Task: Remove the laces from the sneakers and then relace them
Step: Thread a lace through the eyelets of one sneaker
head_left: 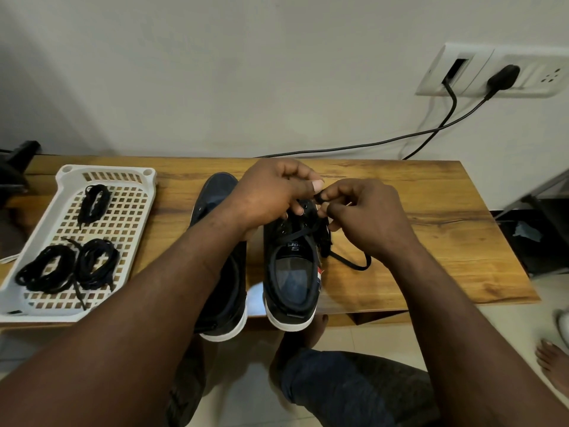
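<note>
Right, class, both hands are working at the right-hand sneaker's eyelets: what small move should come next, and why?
Probably draw the pinched lace on through its eyelet with the right hand while the left hand holds the sneaker. Slack lies looped on the table, and nearby eyelets look empty.

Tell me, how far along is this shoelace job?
Partway, I'd say. The left sneaker shows no lace where visible. The left hand holds the right sneaker while the right hand pinches its lace, part trailing on the table. Left: finishing both shoes; three lace bundles wait in the tray.
</note>
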Demonstrator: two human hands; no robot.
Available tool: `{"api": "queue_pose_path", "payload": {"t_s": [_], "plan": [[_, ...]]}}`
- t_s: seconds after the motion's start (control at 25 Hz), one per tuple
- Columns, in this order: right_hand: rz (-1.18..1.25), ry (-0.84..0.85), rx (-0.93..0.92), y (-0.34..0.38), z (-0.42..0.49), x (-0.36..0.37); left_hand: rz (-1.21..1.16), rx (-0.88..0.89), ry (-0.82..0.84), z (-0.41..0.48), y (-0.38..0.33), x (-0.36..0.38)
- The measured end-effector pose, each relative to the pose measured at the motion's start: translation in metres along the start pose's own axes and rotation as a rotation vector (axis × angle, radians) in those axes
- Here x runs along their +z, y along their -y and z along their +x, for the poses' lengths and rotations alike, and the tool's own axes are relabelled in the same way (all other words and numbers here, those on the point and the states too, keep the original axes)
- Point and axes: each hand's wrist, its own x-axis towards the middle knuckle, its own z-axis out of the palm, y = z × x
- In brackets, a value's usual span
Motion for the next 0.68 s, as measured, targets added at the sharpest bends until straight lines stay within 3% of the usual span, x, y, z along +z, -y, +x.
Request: {"api": "queue_pose_path", "payload": {"t_s": [0.28, 0.52, 0.68], "plan": [[0.145, -0.054, -0.024, 0.0005, 0.0007, -0.0051, 0.208, 0.034, 0.142, -0.0007, 0.0029, -0.0043], [0.179, -0.220, 0.022, -0.0013, 0.0040, -0.0048, 0.307, 0.109, -0.005, 0.0005, 0.0003, -0.0042], [0.152, -0.090, 0.009, -0.0039, 0.0018, -0.0018, 0.261, 0.121, 0.030, -0.0004, -0.0015, -0.0058]]}}
